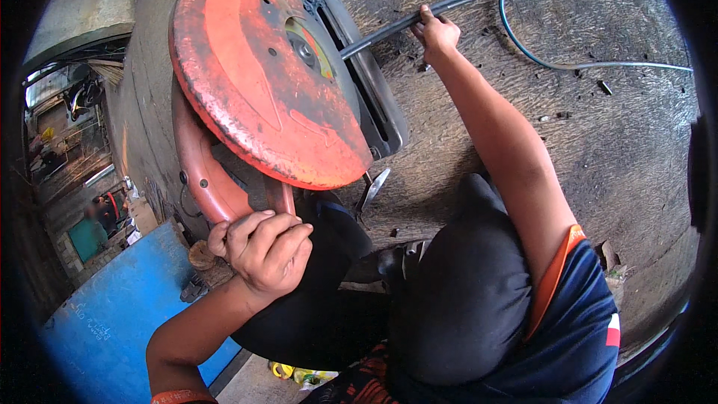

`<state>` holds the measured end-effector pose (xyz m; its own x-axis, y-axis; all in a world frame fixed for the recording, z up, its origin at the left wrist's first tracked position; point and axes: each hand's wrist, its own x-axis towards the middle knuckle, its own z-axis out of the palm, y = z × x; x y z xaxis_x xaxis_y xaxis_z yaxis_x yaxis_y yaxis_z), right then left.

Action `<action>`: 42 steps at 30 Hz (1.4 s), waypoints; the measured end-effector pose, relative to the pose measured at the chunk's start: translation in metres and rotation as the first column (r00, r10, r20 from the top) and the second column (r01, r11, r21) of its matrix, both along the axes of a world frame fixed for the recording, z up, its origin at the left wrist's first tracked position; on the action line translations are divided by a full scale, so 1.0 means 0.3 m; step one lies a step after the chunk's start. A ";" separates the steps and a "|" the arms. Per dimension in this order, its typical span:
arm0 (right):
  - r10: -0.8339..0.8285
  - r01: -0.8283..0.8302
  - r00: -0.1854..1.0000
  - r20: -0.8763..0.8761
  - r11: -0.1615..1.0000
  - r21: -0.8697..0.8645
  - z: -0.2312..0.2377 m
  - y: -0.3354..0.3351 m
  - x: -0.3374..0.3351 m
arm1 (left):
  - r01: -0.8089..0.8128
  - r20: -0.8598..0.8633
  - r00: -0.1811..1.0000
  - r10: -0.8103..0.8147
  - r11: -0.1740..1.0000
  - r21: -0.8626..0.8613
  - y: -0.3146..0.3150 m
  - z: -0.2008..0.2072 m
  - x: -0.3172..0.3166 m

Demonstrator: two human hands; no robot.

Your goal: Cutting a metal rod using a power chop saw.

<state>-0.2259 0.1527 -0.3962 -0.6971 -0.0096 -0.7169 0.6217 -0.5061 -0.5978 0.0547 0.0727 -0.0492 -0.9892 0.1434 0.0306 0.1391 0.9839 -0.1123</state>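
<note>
A cut-off saw with a scuffed orange-red blade guard (247, 82) stands in front of me on the floor. My left hand (265, 251) is closed around the saw's red handle (209, 187), at its near end. Out to the right, my right hand (435, 34) grips a dark metal tube (381, 34) near its far end. The tube's other end runs in beside the blade disc (351, 86), over the saw's dark base (393, 120); the guard hides where the two meet. A metal clamp lever (374, 191) sticks out below the base.
A blue-grey hose (516, 37) curves over the rough, stained floor (598, 150) at the right, among small dark scraps. A blue panel (120, 322) lies at the lower left. Farther left, another person (108, 213) is near a green surface. My bent knee (456, 284) is close to the saw.
</note>
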 end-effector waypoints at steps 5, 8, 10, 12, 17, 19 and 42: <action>-0.003 0.003 1.000 0.006 1.000 0.009 0.014 0.002 0.008 | -0.001 0.010 1.000 0.001 1.000 -0.012 0.003 0.000 0.001; 0.032 -0.032 0.999 -0.032 0.999 0.002 0.010 0.009 0.014 | -0.003 0.011 1.000 0.003 1.000 -0.017 0.003 0.003 0.001; 0.009 -0.008 0.999 -0.036 1.000 0.028 0.000 0.011 0.019 | -0.005 0.009 1.000 0.005 1.000 -0.016 0.002 0.003 0.000; -0.018 0.021 0.999 -0.035 0.995 0.095 -0.012 0.013 0.031 | -0.003 -0.002 1.000 0.003 1.000 -0.010 0.000 0.003 -0.004; 0.012 -0.002 0.998 -0.063 0.989 0.150 -0.019 0.077 0.077 | -0.019 -0.035 0.999 0.019 1.000 -0.004 0.002 0.003 -0.006; 0.081 -0.051 0.990 -0.112 0.967 0.249 -0.013 0.105 0.086 | -0.021 -0.041 0.999 0.021 1.000 0.010 0.007 0.008 -0.004; 0.272 0.195 -0.684 0.677 -0.826 0.529 0.592 0.200 0.530 | 0.016 -0.294 0.954 0.065 0.964 0.265 -0.038 -0.051 0.068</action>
